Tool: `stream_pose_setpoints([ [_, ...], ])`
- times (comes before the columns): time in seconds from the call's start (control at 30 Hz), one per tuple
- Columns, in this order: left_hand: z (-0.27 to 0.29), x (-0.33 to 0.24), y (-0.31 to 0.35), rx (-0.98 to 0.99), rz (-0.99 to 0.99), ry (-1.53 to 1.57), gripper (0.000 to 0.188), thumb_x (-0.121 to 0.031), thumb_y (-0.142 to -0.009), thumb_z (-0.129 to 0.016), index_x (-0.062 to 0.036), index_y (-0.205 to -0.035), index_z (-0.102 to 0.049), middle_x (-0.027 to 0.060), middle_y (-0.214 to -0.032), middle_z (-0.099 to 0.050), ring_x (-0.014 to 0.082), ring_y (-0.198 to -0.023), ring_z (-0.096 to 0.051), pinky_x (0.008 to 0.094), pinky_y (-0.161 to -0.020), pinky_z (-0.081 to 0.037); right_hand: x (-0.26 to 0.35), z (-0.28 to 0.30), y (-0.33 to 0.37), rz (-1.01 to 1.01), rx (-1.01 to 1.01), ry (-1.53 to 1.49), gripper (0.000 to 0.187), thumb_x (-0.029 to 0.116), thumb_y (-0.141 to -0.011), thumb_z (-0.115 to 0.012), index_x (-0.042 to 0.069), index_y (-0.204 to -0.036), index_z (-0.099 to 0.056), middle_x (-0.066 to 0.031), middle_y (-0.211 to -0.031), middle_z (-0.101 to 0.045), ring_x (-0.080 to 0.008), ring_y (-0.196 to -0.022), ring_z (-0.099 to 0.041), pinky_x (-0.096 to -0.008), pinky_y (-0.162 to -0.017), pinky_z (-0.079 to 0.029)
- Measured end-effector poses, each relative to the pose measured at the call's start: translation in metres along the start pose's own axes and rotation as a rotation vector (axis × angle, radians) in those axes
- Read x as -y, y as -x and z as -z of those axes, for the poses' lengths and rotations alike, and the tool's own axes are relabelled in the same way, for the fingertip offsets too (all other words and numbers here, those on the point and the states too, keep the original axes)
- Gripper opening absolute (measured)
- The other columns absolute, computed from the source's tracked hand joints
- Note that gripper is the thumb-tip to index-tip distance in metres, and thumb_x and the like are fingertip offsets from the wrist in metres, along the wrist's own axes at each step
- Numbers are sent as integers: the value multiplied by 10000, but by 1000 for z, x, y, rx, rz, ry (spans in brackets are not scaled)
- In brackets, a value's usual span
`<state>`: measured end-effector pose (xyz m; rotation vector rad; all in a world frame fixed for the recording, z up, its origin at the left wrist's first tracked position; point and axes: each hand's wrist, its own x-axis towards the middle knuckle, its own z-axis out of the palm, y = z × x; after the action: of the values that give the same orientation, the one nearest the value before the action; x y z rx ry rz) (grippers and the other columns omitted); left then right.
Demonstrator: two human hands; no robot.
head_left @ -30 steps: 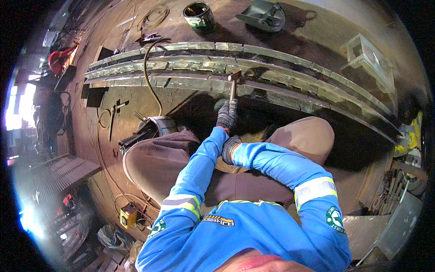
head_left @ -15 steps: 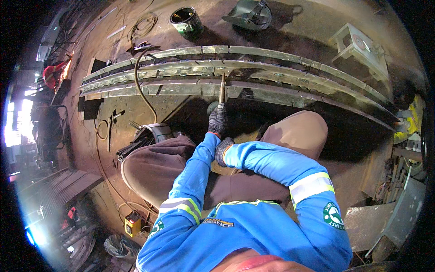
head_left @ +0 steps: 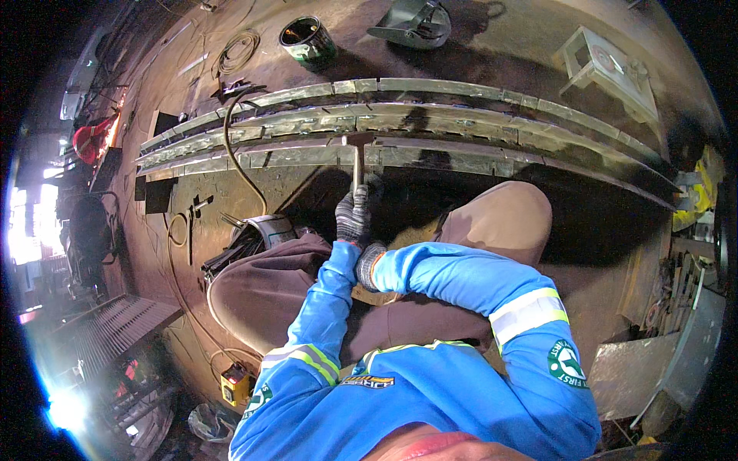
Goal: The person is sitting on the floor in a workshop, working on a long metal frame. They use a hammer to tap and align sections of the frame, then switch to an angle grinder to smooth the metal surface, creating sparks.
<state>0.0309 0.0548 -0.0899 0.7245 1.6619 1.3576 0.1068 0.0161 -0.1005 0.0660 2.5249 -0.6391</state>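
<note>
At the centre of the frame the gloved left hand has its grip closed around the handle of a hammer, whose head touches the near edge of the long curved steel beam crossing the upper half. The gloved right hand rests against the left wrist, just below; I cannot tell how far its grip is closed. A cable loops over the beam at left, and a can stands above it.

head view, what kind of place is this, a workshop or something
Most likely a metal fabrication or welding shop. Long curved steel rails lie on a steel floor, the gloved left hand grips a chipping hammer, and a welding helmet lies beyond.
</note>
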Motion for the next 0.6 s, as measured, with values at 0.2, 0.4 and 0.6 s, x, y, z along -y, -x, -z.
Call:
stream_pose_setpoints([
  [0.2,-2,-71,6,-13,235,-12,99,-184,-905,-540,-85,-911,-544,-66,-648,-469,35,-518,-388,206,-448,-301,0,10,10,44,-236,21,263,259,-757,-524,191,-965,-672,-68,-1011,-654,-249,-909,-630,-496,-677,-464],
  [0.4,16,-89,-4,40,-210,-304,334,17,-866,-478,5,-1200,-455,106,-1065,-575,153,-958,-538,270,-849,-434,-2,42,33,-61,-114,7,264,248,-739,-529,164,-953,-659,-115,-993,-649,-276,-886,-624,-487,-671,-432],
  [0.6,0,-143,11,-141,-286,-1193,253,-273,-859,-538,-129,-1058,-598,225,-726,-608,388,-694,-602,448,-586,-475,-5,43,35,-117,-56,-32,272,243,-755,-530,159,-985,-649,-99,-1017,-645,-285,-920,-608,-475,-719,-423],
])
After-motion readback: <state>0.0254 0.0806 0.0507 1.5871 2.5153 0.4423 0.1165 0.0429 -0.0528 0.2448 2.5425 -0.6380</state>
